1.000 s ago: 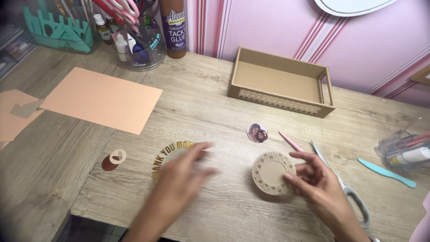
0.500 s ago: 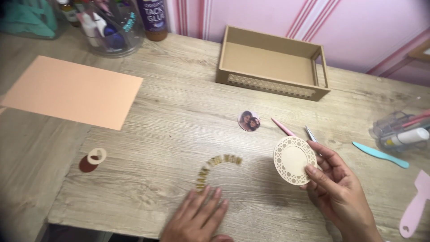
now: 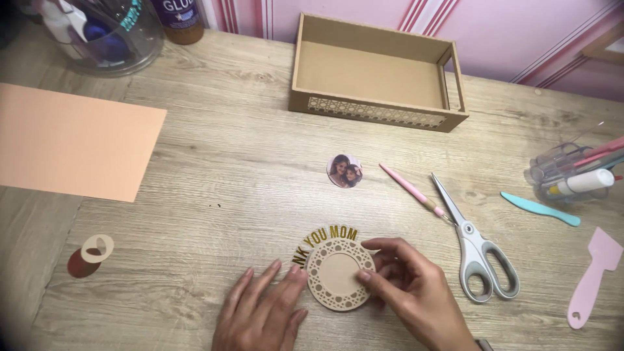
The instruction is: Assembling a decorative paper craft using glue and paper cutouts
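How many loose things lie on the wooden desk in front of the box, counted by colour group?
Pink: 2, thin pink stick tool, flat pink plastic spatula
Teal: 1, flat teal spatula
Grey: 1, grey-handled scissors
Tan or peach: 2, round lattice disc, peach paper sheet
Photo: 1, small round photo cutout
Total: 7

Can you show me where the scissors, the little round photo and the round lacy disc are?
scissors (image 3: 469,239), head view, on the pivot where blades meet the grey handles.
round photo (image 3: 344,171), head view, on its middle.
lacy disc (image 3: 339,273), head view, on its plain centre.
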